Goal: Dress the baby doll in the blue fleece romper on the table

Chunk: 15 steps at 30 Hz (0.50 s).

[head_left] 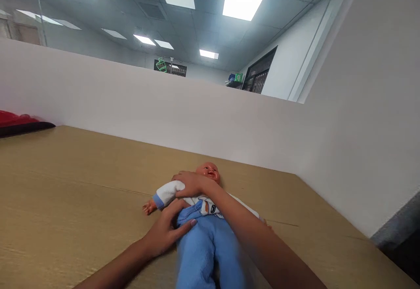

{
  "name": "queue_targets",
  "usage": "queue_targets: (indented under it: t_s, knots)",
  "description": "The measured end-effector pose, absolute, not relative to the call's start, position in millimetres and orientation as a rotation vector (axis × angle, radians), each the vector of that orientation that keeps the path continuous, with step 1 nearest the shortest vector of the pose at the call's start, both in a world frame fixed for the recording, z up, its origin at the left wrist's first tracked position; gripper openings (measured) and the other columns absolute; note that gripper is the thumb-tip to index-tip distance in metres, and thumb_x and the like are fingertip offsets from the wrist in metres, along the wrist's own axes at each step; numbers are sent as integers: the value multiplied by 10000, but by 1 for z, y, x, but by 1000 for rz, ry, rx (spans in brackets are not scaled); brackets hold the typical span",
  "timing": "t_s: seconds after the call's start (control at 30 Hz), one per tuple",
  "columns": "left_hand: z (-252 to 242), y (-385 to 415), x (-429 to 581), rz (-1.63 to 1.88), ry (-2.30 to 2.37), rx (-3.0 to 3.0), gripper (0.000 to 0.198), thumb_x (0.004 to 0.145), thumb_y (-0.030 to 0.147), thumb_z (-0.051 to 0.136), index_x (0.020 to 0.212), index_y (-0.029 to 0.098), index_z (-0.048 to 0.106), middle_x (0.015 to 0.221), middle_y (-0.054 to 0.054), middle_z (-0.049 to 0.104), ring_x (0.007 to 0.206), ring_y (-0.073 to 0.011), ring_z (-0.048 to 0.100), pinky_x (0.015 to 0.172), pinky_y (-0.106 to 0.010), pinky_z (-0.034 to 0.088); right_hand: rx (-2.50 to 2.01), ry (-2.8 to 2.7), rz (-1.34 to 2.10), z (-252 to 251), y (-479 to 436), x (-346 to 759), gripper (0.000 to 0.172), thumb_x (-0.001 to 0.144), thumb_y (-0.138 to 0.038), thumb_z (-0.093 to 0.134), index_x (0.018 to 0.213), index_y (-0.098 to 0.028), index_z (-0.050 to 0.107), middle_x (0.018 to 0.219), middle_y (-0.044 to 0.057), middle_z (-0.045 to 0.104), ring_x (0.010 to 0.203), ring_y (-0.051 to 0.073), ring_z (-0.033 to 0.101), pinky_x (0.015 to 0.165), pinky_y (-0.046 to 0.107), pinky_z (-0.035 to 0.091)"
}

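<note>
A baby doll (210,173) lies on its back on the brown cardboard-covered table (72,184), head toward the far wall. It wears a white top (166,192) with a blue cuff and light blue trousers (210,245). My left hand (166,232) rests on the doll's waist at the top edge of the trousers, fingers curled against the cloth. My right hand (188,183) reaches across the doll's chest and closes over its shoulder and the white sleeve. My right forearm hides the doll's other arm.
A white partition wall (131,105) runs along the table's far edge, and a white wall (361,127) closes the right side. A red and black object (19,122) lies at the far left of the table.
</note>
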State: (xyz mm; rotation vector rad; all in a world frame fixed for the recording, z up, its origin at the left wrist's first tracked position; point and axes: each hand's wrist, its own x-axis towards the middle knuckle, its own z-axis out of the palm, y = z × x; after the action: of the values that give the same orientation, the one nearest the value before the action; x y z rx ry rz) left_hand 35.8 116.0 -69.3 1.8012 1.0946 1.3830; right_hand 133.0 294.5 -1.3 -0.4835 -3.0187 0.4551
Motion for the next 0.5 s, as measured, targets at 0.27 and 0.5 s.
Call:
queue_targets:
  t_s: [0.27, 0.5]
  knots:
    - [-71, 120, 40, 1497, 1062, 1427, 365, 1023, 584, 616, 1152, 246, 664, 1070, -47, 699, 1062, -293, 636, 943, -348, 499, -690, -2714, 554, 7, 293, 172, 506, 775, -143, 659, 1276, -187, 608, 1050, 65, 732, 889, 246, 668, 760, 324, 494]
    - [-60, 120, 33, 1685, 1280, 1502, 283, 977, 525, 718, 983, 243, 698, 1070, -37, 714, 1027, -281, 620, 901, -329, 467, -662, -2495, 801, 8, 294, 198, 455, 728, -110, 521, 1123, -221, 717, 1134, 32, 745, 1063, 226, 664, 932, 323, 501]
